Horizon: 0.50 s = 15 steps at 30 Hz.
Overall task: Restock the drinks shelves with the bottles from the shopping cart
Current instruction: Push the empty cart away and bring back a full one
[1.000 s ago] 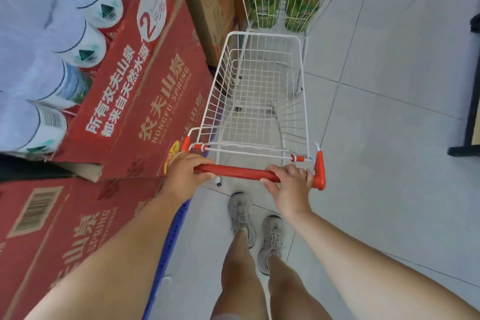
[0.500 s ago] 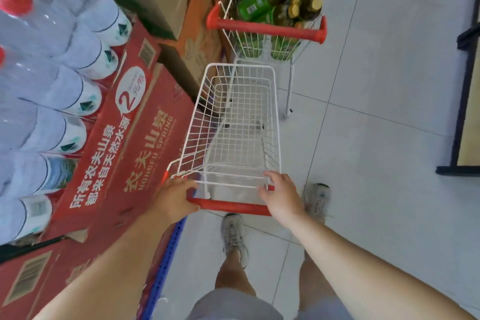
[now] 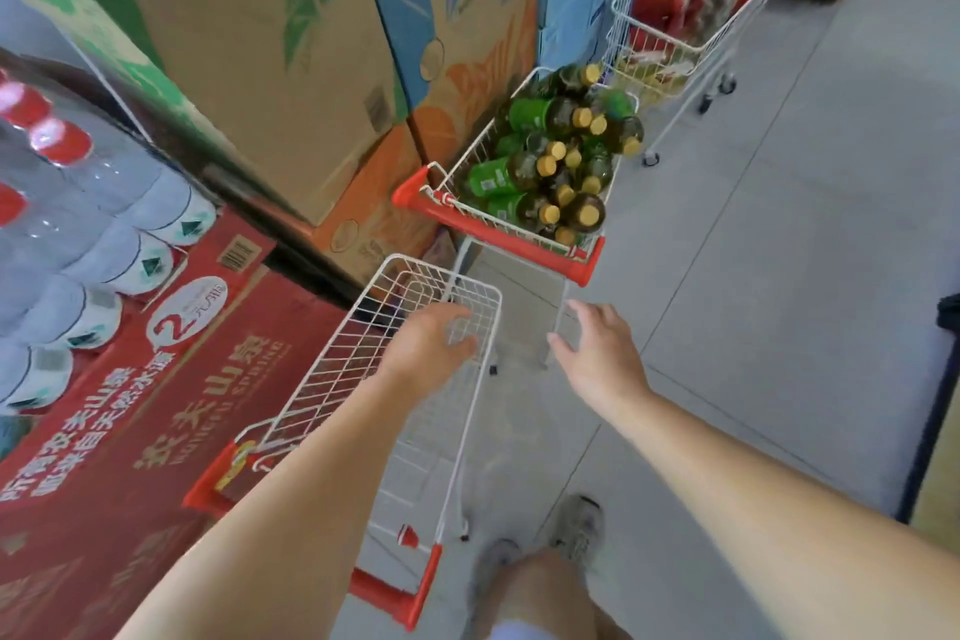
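Below your outstretched arms sits an empty white wire cart [image 3: 363, 379], its red handle [image 3: 387, 598] close to your body and touched by neither hand. Your left hand [image 3: 431, 346] hangs over the cart's far end, fingers loosely curled, gripping nothing. Your right hand [image 3: 597, 353] is just beside it to the right, above the floor [image 3: 779, 276], fingers spread and relaxed, also empty. Straight ahead of both hands stands a second cart [image 3: 498, 229] with a red front bar, piled with green-labelled bottles [image 3: 550, 161] with yellow caps, lying on their sides and well apart from your fingertips. Beyond that, further ahead and right, a third cart [image 3: 670, 36] holds red items, blurred. Left of your left hand are red cardboard cases [image 3: 156, 405] with white print, topped by rows of clear water bottles [image 3: 78, 234] with red caps. Ahead-left, tall brown cartons [image 3: 270, 68] are stacked. Your grey shoes [image 3: 576, 530] show under your right forearm.
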Each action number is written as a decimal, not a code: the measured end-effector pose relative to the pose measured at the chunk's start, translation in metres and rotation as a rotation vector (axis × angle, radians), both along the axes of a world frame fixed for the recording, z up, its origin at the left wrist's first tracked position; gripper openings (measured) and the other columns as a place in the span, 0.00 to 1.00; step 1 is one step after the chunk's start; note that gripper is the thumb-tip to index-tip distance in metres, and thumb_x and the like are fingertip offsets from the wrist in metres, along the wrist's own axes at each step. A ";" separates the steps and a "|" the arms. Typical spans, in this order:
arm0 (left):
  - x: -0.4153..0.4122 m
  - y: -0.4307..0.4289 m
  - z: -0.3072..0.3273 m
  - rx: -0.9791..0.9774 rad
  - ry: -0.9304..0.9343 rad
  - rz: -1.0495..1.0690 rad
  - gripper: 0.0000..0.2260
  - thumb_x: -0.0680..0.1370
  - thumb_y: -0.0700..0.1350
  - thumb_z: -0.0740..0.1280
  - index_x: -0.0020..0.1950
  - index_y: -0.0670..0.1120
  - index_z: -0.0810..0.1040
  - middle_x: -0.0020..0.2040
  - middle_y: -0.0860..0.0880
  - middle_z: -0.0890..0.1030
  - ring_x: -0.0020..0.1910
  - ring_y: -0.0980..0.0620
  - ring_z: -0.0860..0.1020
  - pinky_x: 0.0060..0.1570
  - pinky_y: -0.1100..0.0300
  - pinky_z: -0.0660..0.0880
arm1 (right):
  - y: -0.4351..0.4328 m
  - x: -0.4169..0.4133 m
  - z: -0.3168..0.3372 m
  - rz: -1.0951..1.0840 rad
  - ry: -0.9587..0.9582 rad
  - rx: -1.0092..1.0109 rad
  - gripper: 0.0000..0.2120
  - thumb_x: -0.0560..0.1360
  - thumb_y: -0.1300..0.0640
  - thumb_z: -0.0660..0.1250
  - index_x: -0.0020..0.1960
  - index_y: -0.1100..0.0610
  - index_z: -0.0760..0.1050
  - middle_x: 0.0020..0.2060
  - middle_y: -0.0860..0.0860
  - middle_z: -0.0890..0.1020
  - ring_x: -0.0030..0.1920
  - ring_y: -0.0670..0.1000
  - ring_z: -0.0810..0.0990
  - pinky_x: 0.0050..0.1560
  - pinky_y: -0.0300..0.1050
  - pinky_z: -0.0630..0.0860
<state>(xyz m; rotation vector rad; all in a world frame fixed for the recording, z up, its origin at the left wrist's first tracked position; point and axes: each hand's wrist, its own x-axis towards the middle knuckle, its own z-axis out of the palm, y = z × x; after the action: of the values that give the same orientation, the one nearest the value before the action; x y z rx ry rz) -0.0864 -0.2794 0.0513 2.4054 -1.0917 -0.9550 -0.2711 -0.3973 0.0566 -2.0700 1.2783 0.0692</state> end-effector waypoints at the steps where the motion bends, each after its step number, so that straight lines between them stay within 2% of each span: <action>1: 0.003 -0.012 0.000 0.002 -0.008 -0.003 0.19 0.77 0.52 0.69 0.68 0.54 0.74 0.69 0.52 0.74 0.62 0.52 0.76 0.57 0.58 0.74 | -0.013 0.004 0.000 0.020 0.005 -0.011 0.25 0.78 0.48 0.63 0.72 0.54 0.64 0.64 0.55 0.71 0.67 0.56 0.67 0.62 0.49 0.69; 3: 0.012 -0.036 0.000 -0.003 -0.016 0.009 0.20 0.78 0.51 0.69 0.69 0.53 0.73 0.69 0.51 0.74 0.56 0.52 0.78 0.50 0.61 0.75 | -0.033 0.014 -0.003 0.052 0.002 -0.033 0.25 0.78 0.48 0.63 0.72 0.54 0.64 0.64 0.55 0.71 0.67 0.56 0.67 0.62 0.50 0.70; 4: 0.018 -0.047 -0.001 -0.009 -0.029 0.015 0.21 0.78 0.51 0.69 0.70 0.51 0.73 0.69 0.51 0.74 0.57 0.52 0.77 0.50 0.61 0.74 | -0.042 0.020 -0.006 0.066 -0.003 -0.042 0.25 0.78 0.48 0.63 0.72 0.54 0.64 0.65 0.55 0.70 0.67 0.57 0.67 0.62 0.50 0.70; 8: 0.045 -0.087 -0.016 -0.001 -0.124 -0.050 0.23 0.78 0.51 0.69 0.72 0.50 0.71 0.70 0.50 0.73 0.68 0.49 0.71 0.65 0.54 0.69 | -0.072 0.048 -0.028 0.174 -0.013 -0.080 0.26 0.78 0.49 0.64 0.72 0.55 0.64 0.65 0.56 0.71 0.66 0.56 0.67 0.64 0.49 0.68; 13: 0.090 -0.122 -0.060 0.006 -0.190 -0.136 0.26 0.77 0.53 0.69 0.74 0.50 0.68 0.74 0.49 0.69 0.73 0.47 0.64 0.72 0.51 0.61 | -0.106 0.087 -0.069 0.306 0.046 -0.127 0.26 0.78 0.47 0.61 0.73 0.54 0.63 0.63 0.55 0.72 0.64 0.57 0.69 0.65 0.50 0.67; 15: 0.105 -0.130 -0.075 0.033 -0.189 -0.176 0.28 0.76 0.54 0.70 0.74 0.51 0.68 0.75 0.49 0.68 0.76 0.47 0.61 0.75 0.49 0.55 | -0.115 0.096 -0.082 0.328 0.108 -0.062 0.26 0.79 0.46 0.59 0.74 0.53 0.61 0.64 0.55 0.72 0.65 0.57 0.69 0.66 0.51 0.66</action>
<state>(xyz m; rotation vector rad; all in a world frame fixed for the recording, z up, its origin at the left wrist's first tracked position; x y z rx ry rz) 0.0189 -0.4098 -0.0233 2.5000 -1.3846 -0.8158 -0.1752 -0.5121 -0.0256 -2.3401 1.0017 0.2953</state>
